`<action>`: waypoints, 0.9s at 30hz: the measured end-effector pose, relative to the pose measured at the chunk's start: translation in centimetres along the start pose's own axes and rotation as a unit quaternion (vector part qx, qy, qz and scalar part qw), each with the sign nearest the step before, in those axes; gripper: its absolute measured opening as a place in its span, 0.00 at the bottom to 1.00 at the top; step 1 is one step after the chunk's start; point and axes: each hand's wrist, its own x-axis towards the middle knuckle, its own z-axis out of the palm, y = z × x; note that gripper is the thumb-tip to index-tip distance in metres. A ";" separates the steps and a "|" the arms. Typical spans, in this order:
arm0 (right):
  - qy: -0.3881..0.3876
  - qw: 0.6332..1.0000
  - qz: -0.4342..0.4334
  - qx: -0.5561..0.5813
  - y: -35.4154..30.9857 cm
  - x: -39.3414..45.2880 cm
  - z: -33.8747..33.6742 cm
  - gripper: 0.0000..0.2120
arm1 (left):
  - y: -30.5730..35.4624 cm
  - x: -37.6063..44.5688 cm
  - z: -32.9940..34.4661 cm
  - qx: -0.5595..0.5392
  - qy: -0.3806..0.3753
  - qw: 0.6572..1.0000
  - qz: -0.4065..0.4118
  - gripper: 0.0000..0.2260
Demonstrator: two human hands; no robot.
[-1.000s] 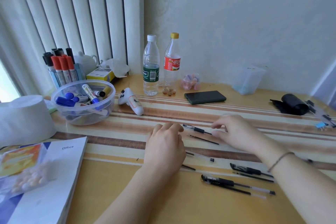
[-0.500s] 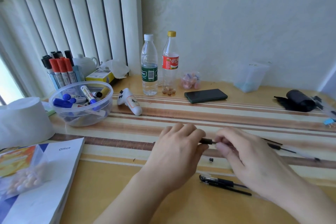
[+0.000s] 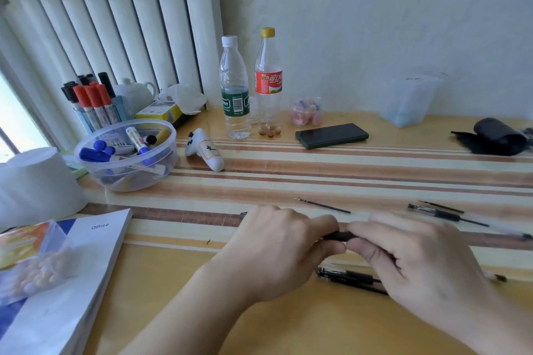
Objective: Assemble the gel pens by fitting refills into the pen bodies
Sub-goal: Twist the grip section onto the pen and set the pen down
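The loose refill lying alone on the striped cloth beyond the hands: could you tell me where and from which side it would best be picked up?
Probably at mid-shaft, coming straight down from above with thumb and forefinger. The loose refill lies flat on the striped cloth, thin and long, with clear space on both sides; its pointed tip faces left, so avoid that end.

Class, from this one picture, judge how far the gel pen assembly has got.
Done: perhaps the black pen lying near the right hand, though that's unclear. In hand: the left hand and right hand grip one black pen piece. Left: a loose thin refill and clear-barrelled pen on the striped table.
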 end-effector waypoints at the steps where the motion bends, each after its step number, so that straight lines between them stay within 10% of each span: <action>1: -0.006 1.000 0.015 0.005 0.2 0.1 -0.2 0.10 | -0.1 0.0 -0.1 -0.008 0.009 1.000 -0.005 0.15; 8: -0.031 0.995 0.060 0.068 0.9 -0.2 -0.8 0.18 | 0.1 0.3 -0.1 -0.090 0.059 0.994 -0.007 0.10; 19: 0.143 0.989 0.013 0.033 0.3 -0.2 0.1 0.07 | -0.1 0.5 0.4 -0.232 0.056 0.967 -0.083 0.18; 27: 0.078 0.987 0.066 0.126 0.3 -0.2 0.0 0.17 | -0.3 0.4 0.4 -0.305 0.051 0.947 -0.089 0.20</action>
